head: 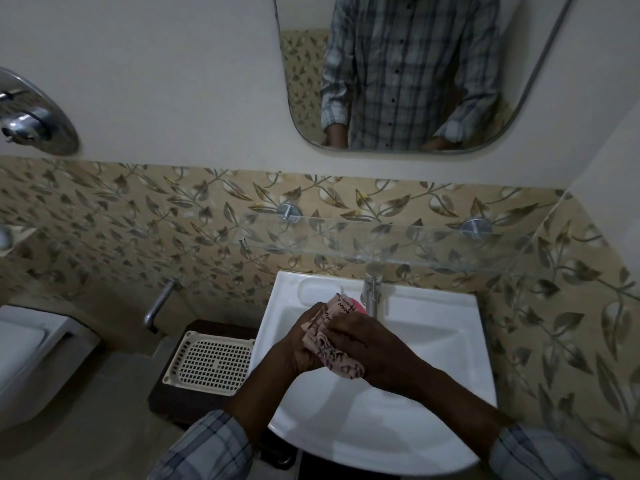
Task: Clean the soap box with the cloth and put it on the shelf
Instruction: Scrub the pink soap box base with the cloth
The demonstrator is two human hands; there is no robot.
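Over the white sink (450, 341) both my hands meet around a pink patterned cloth (329, 336). My left hand (301, 344) grips from the left, and my right hand (374, 348) presses the cloth from the right. A small bit of the pink soap box (360, 305) shows above the cloth, near the tap; the rest is hidden by cloth and fingers. A glass shelf (381, 247) on two chrome pegs runs along the leaf-patterned wall above the sink, with nothing on it.
A chrome tap (372, 289) stands at the sink's back edge, right beside the hands. A cream perforated tray (211, 362) rests on a dark stool left of the sink. A toilet (27, 358) is at far left, a mirror (415, 74) above.
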